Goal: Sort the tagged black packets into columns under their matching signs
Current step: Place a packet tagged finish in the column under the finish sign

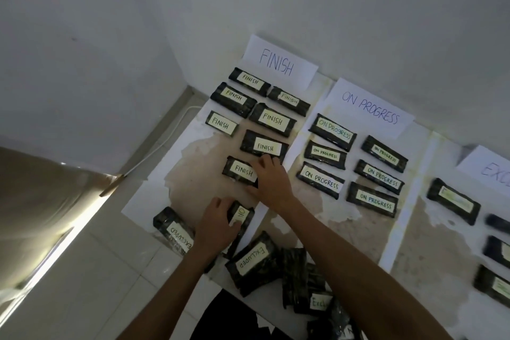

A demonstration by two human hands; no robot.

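Head view: we have only this one angle, looking down on the columns laid out below the wall.
Left hand: curled round the ON-tagged packet, which sits at the near end of the FINISH column, just beside the unsorted heap.
Right hand: fingers bent over the right end of the lowest FINISH packet, which lies in line under the FINISH sign. We cannot tell whether it pinches or only presses.
Handling: we judge the packets light, soft and a little crinkly. The glossy wrap may slip.
Where to grip: we would take one across its short width, thumb on one long edge, leaving the paper tag uncovered.
Destination: we reckon it belongs under the ON PROGRESS sign, one column to the right.
Hidden: the left hand covers most of that tag, so we read only "ON".
Cut off: the third sign shows "EXCL" and then leaves the frame, as does part of its column.
Hard to read: the heap's tags are dim and overlapped.
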